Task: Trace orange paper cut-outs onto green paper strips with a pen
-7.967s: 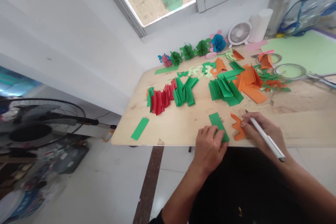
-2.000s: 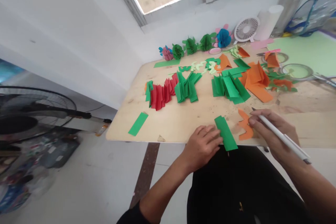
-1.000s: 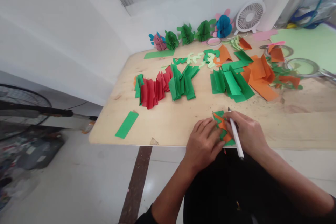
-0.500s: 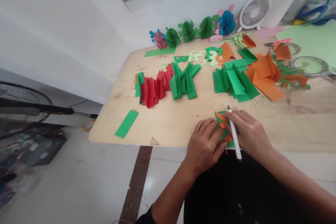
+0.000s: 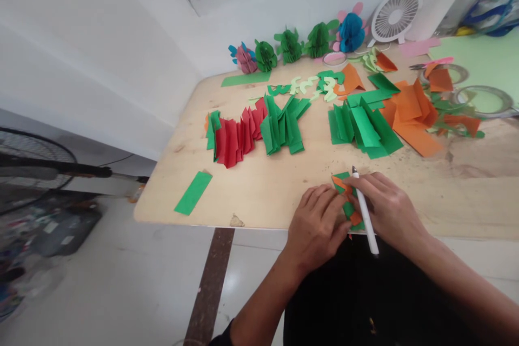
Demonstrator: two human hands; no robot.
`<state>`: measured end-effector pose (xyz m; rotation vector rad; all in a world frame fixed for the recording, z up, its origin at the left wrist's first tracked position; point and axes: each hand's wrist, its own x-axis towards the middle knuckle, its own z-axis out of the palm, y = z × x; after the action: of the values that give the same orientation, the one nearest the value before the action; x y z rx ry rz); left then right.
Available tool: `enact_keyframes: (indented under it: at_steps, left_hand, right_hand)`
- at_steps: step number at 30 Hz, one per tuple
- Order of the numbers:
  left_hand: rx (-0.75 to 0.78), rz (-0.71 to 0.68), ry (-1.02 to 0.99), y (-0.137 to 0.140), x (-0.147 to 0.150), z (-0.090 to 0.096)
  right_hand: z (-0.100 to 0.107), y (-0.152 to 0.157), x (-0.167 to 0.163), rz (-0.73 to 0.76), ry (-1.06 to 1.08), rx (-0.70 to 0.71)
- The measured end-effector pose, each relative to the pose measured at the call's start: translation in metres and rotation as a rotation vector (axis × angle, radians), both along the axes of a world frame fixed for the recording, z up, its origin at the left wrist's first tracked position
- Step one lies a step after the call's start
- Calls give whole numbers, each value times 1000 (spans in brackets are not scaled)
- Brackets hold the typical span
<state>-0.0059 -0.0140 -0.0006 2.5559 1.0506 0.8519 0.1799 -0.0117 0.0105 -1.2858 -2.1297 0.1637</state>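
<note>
A white pen (image 5: pixel 367 217) with a dark tip rests in my right hand (image 5: pixel 389 206), tilted across the fingers. The thumb and fingertips of that hand touch an orange cut paper piece (image 5: pixel 339 181) lying on a green paper (image 5: pixel 349 209) at the table's front edge. My left hand (image 5: pixel 317 223) lies over the left side of this green paper, fingers stretched out and the thumb beside another orange piece (image 5: pixel 356 218). Part of the green paper is hidden beneath both hands.
Folded red papers (image 5: pixel 235 138) and green papers (image 5: pixel 284 127) stand mid-table; more green (image 5: pixel 363 124) and orange paper (image 5: pixel 409 105) lies right. A single green strip (image 5: pixel 193 193) lies left. At the back stand honeycomb paper figures (image 5: pixel 291 46), a white fan (image 5: pixel 396 15) and tape rolls (image 5: pixel 484 100).
The view has shifted slightly. My right hand and the pen have moved a little right and down, and the top orange piece shows more. My left hand stays almost in place.
</note>
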Motion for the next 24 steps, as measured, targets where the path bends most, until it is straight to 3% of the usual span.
enact_keyframes:
  at_steps: [24]
  left_hand:
    - [-23, 11, 83, 1, -1, 2]
  right_hand:
    - [-2, -11, 2, 2, -49, 14]
